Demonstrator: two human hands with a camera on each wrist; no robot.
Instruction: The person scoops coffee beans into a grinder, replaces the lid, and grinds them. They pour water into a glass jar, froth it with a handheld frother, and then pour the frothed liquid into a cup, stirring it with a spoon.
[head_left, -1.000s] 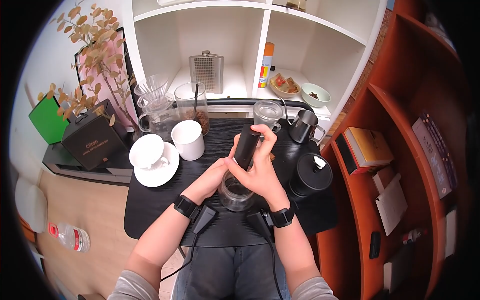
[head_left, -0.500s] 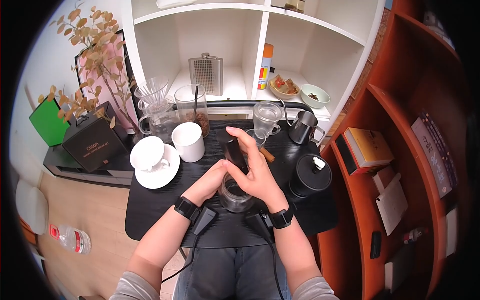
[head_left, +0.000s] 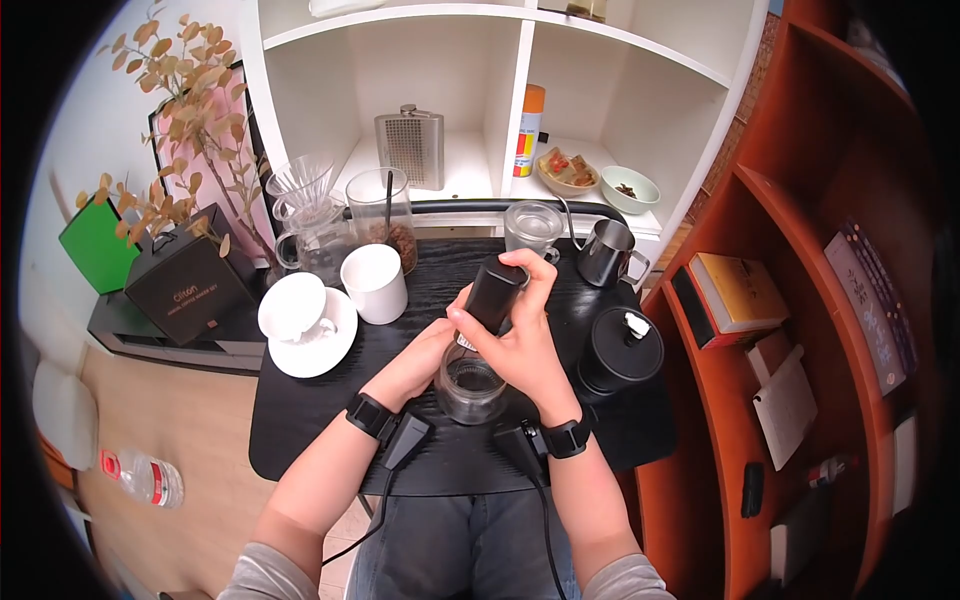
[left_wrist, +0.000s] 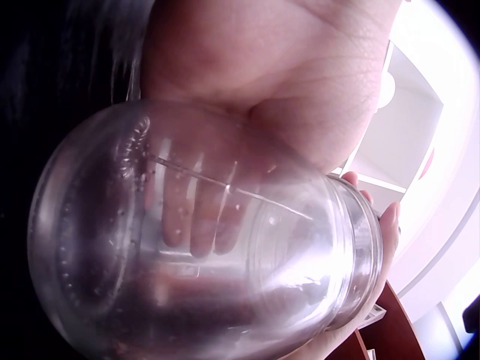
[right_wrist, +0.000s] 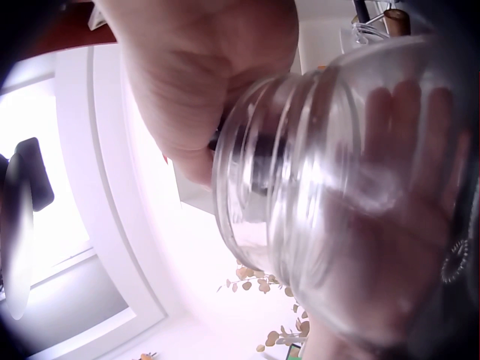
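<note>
One glass jar (head_left: 470, 385) at table (head_left: 300, 420) centre; left hand (head_left: 425, 352) wraps its side, fingers curled. One black grinder (head_left: 492, 290), tilted over the jar mouth, gripped by right hand (head_left: 515, 345). Wrist views show fingers through the glass (head view cannot)

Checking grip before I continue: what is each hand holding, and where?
Left hand grips the glass jar round its side; right hand grips the black grinder body round its middle.
</note>
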